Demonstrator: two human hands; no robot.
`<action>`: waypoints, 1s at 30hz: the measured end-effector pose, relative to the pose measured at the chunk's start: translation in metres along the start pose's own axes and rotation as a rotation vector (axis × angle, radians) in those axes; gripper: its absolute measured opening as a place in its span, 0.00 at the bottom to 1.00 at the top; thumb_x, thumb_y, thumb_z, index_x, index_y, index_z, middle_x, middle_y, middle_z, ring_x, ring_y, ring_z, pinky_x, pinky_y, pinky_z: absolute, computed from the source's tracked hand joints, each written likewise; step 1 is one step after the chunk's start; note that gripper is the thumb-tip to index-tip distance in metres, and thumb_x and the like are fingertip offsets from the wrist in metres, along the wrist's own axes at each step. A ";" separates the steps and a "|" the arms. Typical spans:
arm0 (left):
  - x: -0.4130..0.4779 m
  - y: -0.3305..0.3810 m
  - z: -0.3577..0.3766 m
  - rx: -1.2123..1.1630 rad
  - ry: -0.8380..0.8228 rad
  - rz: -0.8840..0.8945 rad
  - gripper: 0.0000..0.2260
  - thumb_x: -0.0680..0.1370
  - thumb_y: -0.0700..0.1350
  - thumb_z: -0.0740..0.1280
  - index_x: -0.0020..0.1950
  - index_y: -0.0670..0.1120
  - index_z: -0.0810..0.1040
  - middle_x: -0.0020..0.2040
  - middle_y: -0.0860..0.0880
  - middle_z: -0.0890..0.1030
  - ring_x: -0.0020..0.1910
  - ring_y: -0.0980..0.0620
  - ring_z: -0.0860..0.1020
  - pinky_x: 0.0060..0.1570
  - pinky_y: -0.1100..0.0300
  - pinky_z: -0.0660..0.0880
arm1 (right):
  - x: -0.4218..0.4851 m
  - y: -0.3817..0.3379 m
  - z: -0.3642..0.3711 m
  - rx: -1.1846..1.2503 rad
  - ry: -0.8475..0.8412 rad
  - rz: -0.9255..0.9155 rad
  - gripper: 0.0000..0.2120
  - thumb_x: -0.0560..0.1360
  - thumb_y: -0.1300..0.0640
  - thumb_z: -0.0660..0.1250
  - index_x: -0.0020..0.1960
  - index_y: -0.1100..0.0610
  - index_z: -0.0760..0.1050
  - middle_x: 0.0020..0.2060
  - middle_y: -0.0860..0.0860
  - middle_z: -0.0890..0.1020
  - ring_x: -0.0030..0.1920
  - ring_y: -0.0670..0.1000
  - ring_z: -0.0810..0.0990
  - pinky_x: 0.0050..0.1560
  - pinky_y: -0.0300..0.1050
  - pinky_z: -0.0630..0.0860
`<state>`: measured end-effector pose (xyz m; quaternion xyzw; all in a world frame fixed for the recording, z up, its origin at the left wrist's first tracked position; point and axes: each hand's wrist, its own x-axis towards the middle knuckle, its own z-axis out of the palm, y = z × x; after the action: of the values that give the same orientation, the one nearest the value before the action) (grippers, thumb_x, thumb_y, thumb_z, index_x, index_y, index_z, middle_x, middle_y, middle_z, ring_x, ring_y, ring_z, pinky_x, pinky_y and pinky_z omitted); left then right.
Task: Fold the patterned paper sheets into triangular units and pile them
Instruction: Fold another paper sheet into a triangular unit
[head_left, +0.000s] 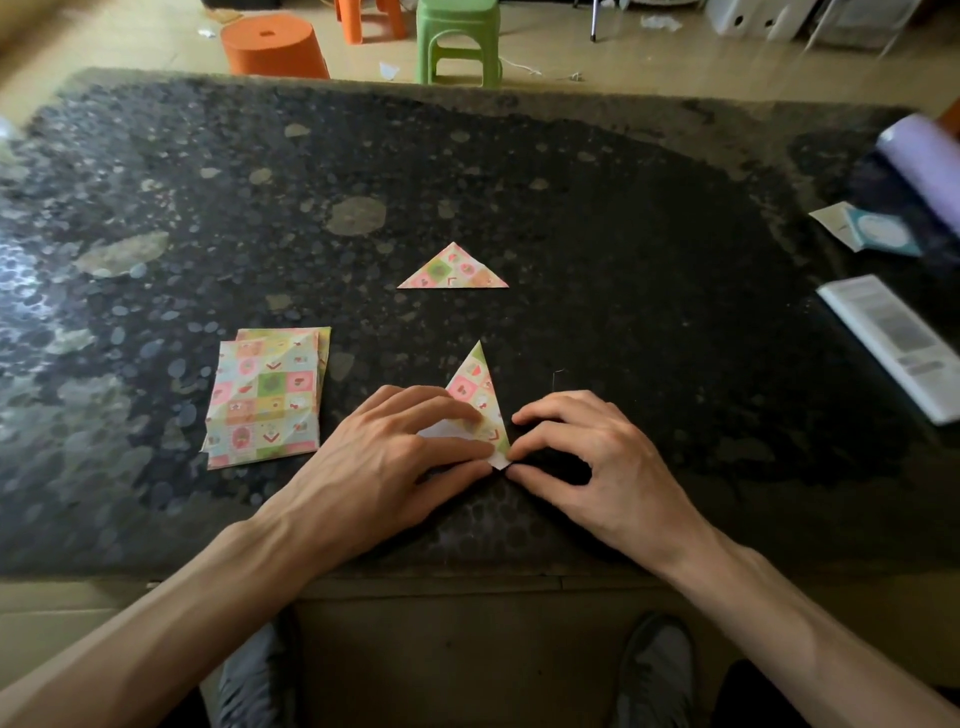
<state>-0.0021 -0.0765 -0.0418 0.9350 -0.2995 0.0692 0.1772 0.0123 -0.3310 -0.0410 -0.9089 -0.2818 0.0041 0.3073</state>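
Observation:
A partly folded patterned sheet (480, 392) lies near the front of the dark stone table (597, 249), its point aimed away from me. My left hand (400, 452) lies flat over its left half, fingers pressing the paper down. My right hand (576, 447) pinches the sheet's near right corner between thumb and forefinger. A finished triangular unit (453, 269) lies alone farther back at the centre. A stack of flat patterned sheets (267, 397) sits to the left of my left hand.
At the right edge lie a white printed booklet (896, 345), a small teal packet (880, 233) and a lilac roll (922, 166). Beyond the table stand an upturned orange bucket (272, 47) and a green stool (460, 39). My shoes show under the near edge.

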 end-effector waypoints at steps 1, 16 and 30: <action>0.000 0.001 0.000 -0.012 0.005 -0.007 0.12 0.84 0.59 0.63 0.61 0.61 0.84 0.65 0.56 0.80 0.68 0.54 0.75 0.62 0.53 0.73 | 0.000 0.000 0.001 0.008 0.010 0.004 0.07 0.77 0.45 0.72 0.52 0.45 0.85 0.59 0.38 0.80 0.66 0.41 0.73 0.65 0.46 0.72; 0.003 0.008 0.004 -0.221 0.088 -0.209 0.07 0.79 0.57 0.71 0.47 0.57 0.85 0.59 0.62 0.80 0.64 0.62 0.76 0.62 0.53 0.74 | 0.002 -0.005 0.011 -0.022 0.033 0.079 0.08 0.78 0.44 0.69 0.51 0.47 0.82 0.58 0.41 0.75 0.65 0.43 0.70 0.65 0.44 0.69; 0.006 0.010 0.012 -0.188 0.127 -0.242 0.07 0.77 0.55 0.72 0.45 0.54 0.82 0.56 0.59 0.79 0.57 0.58 0.78 0.57 0.56 0.74 | 0.001 -0.008 0.016 -0.139 0.063 0.081 0.09 0.78 0.44 0.69 0.54 0.48 0.78 0.60 0.44 0.74 0.66 0.44 0.69 0.62 0.39 0.67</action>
<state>-0.0034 -0.0916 -0.0483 0.9373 -0.1781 0.0778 0.2895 0.0062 -0.3167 -0.0493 -0.9383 -0.2346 -0.0318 0.2520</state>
